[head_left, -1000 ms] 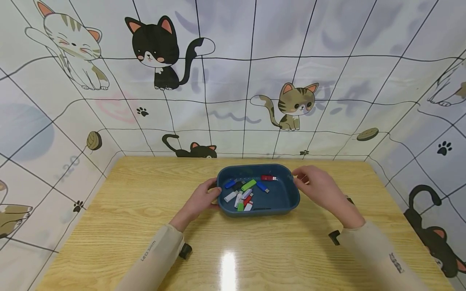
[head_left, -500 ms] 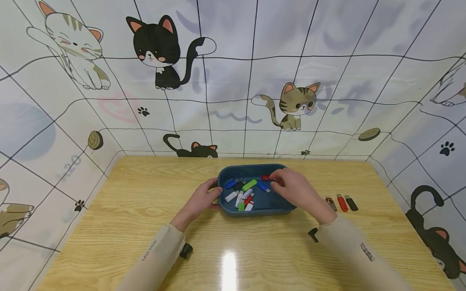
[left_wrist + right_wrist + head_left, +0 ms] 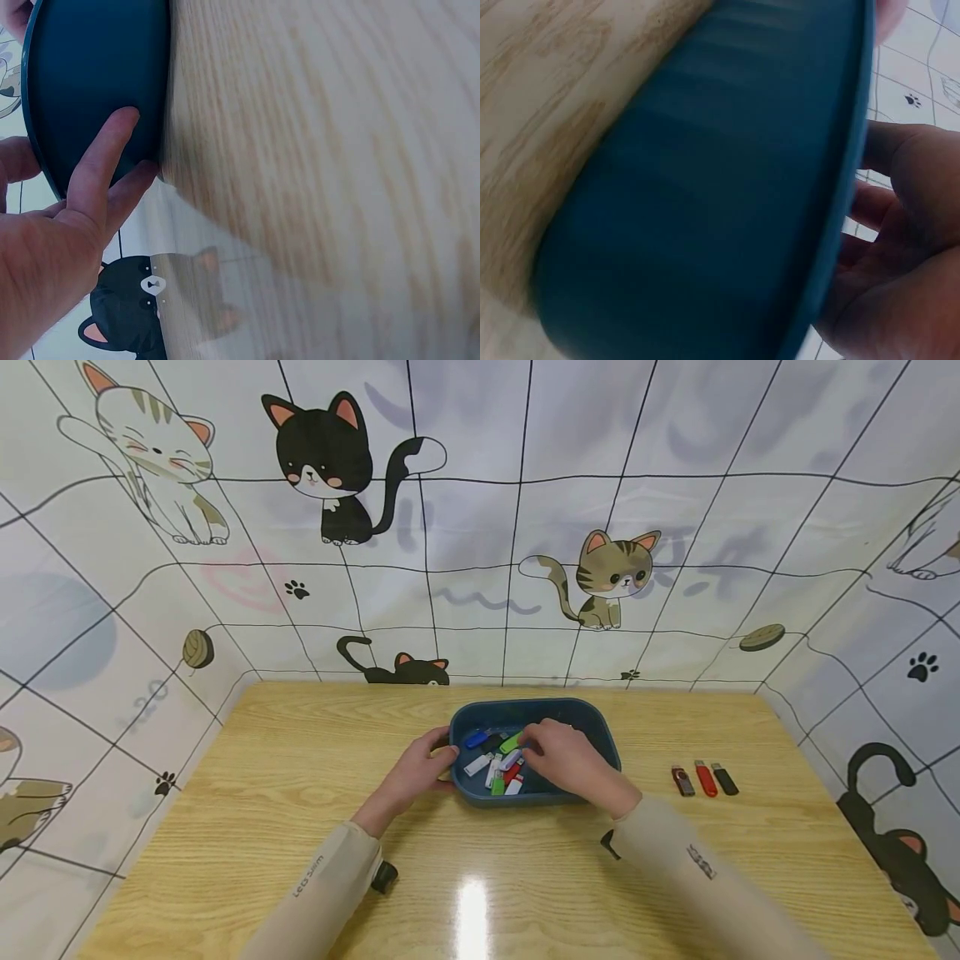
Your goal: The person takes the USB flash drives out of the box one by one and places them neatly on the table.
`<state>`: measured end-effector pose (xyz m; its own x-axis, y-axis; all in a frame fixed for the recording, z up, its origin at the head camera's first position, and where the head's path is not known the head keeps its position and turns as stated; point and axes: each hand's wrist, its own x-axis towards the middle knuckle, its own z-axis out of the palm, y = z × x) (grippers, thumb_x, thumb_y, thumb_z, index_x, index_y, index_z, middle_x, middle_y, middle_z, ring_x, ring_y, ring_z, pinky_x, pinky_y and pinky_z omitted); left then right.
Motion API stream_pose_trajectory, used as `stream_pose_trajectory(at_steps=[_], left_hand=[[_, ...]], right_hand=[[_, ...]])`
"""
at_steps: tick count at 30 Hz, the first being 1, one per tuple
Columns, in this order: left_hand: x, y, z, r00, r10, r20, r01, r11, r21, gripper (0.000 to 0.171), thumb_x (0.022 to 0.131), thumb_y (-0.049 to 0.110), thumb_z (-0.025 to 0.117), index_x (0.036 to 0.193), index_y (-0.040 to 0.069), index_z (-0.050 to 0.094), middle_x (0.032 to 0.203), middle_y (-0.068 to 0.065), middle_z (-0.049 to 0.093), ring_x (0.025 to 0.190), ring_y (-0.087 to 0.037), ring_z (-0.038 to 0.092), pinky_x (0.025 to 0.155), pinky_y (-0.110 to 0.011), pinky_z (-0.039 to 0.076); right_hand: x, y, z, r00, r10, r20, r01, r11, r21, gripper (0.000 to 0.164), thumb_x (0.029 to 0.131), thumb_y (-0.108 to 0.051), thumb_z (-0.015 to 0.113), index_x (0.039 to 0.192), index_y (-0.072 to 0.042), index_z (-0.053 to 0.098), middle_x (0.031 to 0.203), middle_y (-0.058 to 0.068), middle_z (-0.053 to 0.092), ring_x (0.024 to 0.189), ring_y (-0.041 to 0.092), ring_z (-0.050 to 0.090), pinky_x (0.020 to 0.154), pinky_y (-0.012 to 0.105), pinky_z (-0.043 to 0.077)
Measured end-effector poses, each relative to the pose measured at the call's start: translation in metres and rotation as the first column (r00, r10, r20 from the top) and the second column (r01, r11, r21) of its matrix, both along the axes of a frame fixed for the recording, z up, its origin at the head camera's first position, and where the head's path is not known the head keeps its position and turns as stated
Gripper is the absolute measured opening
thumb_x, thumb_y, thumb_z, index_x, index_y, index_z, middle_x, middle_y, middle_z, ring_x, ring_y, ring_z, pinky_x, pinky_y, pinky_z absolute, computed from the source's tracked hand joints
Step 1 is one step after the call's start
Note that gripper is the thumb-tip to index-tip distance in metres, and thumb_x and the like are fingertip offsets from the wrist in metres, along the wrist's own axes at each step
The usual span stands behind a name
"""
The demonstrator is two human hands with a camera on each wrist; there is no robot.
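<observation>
A dark blue plastic tub [image 3: 480, 798] holds several USB sticks in blue, white, green, red and black. My left hand [image 3: 416, 768] grips its left end; in the left wrist view the thumb lies at the rim and the fingers [image 3: 105, 161] spread along the outer wall. Inside the tub, my right hand [image 3: 568, 760] reaches in with loosely bent fingers, the tips right at a bright green USB stick [image 3: 510, 743] and a lavender one [image 3: 511, 760]. In the right wrist view the tub's wall [image 3: 705, 180] hides those fingertips.
On the wooden table [image 3: 300, 793], right of the tub, a brown-and-metal USB stick [image 3: 682, 782], a red one [image 3: 705, 778] and a black one [image 3: 724, 779] lie side by side. A cat-printed cloth [image 3: 480, 527] stands behind and at both sides.
My right hand has moved left from the tub's right rim, over the red and blue sticks, to the heap of USB sticks. My left hand has stayed on the tub.
</observation>
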<state>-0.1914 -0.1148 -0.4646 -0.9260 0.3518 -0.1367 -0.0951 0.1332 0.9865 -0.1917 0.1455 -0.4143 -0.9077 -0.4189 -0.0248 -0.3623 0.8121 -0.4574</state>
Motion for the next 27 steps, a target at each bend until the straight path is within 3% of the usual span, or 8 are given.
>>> stream_pose_trajectory(at_steps=[9, 17, 27], left_hand=[[0.0, 0.0, 0.0, 1.0, -0.005, -0.009, 0.004, 1.0, -0.009, 0.051, 0.108, 0.011, 0.047, 0.156, -0.005, 0.036, 0.154, -0.029, 0.041, 0.126, -0.047, 0.057, 0.083, -0.051, 0.063], [0.001, 0.002, -0.001, 1.0, 0.014, -0.009, -0.014, 1.0, -0.022, 0.051, 0.108, 0.01, 0.048, 0.155, -0.005, 0.037, 0.154, -0.028, 0.042, 0.127, -0.046, 0.057, 0.082, -0.05, 0.063], [-0.001, 0.001, -0.002, 1.0, 0.008, -0.008, -0.008, 1.0, -0.02, 0.051, 0.109, 0.011, 0.048, 0.156, -0.004, 0.037, 0.155, -0.028, 0.041, 0.127, -0.045, 0.057, 0.082, -0.049, 0.063]], right_hand=[[-0.008, -0.015, -0.009, 0.998, 0.046, 0.037, -0.048, 0.997, 0.056, 0.026, 0.099, -0.015, 0.067, 0.123, -0.005, 0.075, 0.101, 0.006, 0.068, 0.083, 0.017, 0.052, 0.064, 0.028, 0.048], [-0.01, -0.019, -0.016, 0.994, 0.069, 0.085, -0.078, 0.991, 0.113, 0.026, 0.102, -0.019, 0.066, 0.123, -0.01, 0.077, 0.109, 0.009, 0.068, 0.091, 0.018, 0.056, 0.075, 0.035, 0.054], [-0.013, -0.002, -0.018, 0.996, 0.082, 0.041, -0.085, 0.993, 0.087, 0.017, 0.1, -0.021, 0.069, 0.109, -0.01, 0.08, 0.094, 0.002, 0.061, 0.082, 0.017, 0.05, 0.067, 0.03, 0.048]])
